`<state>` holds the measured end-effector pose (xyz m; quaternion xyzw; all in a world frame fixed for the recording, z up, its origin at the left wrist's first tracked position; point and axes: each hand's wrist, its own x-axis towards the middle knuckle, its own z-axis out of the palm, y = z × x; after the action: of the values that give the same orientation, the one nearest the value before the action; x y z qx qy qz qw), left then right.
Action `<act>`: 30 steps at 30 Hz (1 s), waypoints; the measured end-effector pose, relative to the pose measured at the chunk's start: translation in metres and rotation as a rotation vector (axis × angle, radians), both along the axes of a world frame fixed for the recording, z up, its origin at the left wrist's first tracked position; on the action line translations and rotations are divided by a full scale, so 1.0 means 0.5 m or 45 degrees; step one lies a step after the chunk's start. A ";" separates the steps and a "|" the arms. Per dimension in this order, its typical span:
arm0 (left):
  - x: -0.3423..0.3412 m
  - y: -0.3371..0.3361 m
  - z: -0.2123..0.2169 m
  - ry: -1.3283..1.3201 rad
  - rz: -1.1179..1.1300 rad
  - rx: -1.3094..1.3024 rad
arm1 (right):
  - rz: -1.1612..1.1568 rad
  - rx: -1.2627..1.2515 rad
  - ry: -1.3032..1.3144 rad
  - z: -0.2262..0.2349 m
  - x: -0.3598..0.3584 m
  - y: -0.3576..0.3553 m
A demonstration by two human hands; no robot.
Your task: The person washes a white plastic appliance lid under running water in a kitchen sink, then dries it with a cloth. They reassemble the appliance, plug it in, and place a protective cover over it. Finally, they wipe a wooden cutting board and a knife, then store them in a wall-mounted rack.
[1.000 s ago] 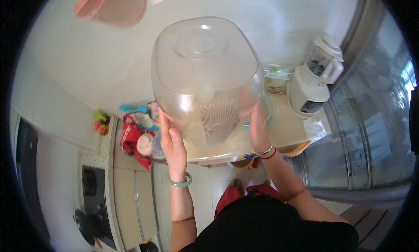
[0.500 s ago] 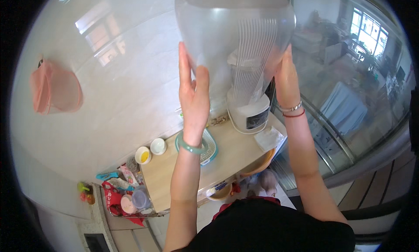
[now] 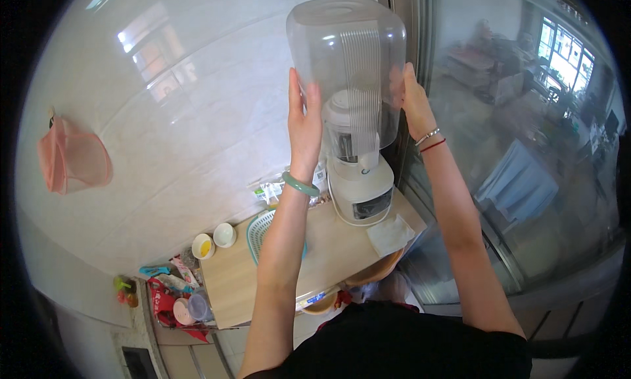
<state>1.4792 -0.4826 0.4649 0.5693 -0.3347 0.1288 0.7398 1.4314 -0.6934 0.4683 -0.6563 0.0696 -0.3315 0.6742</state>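
Between my left hand and my right hand I hold a tall clear plastic cover with vertical ribs. Both palms press against its sides, fingers fairly straight. A white blender with a dark front panel stands beneath it on the wooden counter. In view, the cover surrounds the upper part of the blender's jar; its lower rim is above the base. A green bangle circles my left wrist, and a silver bracelet with a red cord sits on my right.
A folded white cloth lies by the blender. Left of it are a turquoise-rimmed basket and two small white bowls, one bowl with something yellow inside. Packages and jars crowd the left end. A glass door stands at the right.
The cover has moved down and away from me, over the blender's jar, with both hands still on its sides. My view has shifted slightly.
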 end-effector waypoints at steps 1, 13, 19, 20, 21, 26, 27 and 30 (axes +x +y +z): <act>0.012 -0.008 -0.012 0.007 0.010 0.001 | 0.001 0.013 0.024 -0.008 0.010 -0.008; 0.030 -0.048 -0.141 0.198 0.010 0.022 | 0.064 0.034 0.151 -0.140 0.043 -0.045; 0.040 -0.073 -0.227 0.148 0.045 0.014 | 0.120 0.145 0.172 -0.220 0.046 -0.068; 0.039 -0.077 -0.239 0.149 0.039 0.002 | 0.112 0.143 0.160 -0.234 0.048 -0.068; 0.037 -0.080 -0.250 0.171 0.033 -0.004 | 0.103 0.139 0.148 -0.245 0.048 -0.068; 0.027 -0.085 -0.286 0.243 0.058 0.030 | 0.157 0.200 0.153 -0.289 0.046 -0.072; 0.030 -0.087 -0.295 0.237 0.066 0.045 | 0.177 0.224 0.180 -0.297 0.047 -0.076; 0.031 -0.099 -0.315 0.239 0.084 0.083 | 0.189 0.262 0.227 -0.325 0.053 -0.093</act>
<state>1.4948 -0.5322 0.3073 0.6132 -0.2490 0.0881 0.7445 1.4579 -0.7399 0.3059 -0.6139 0.1141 -0.2123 0.7517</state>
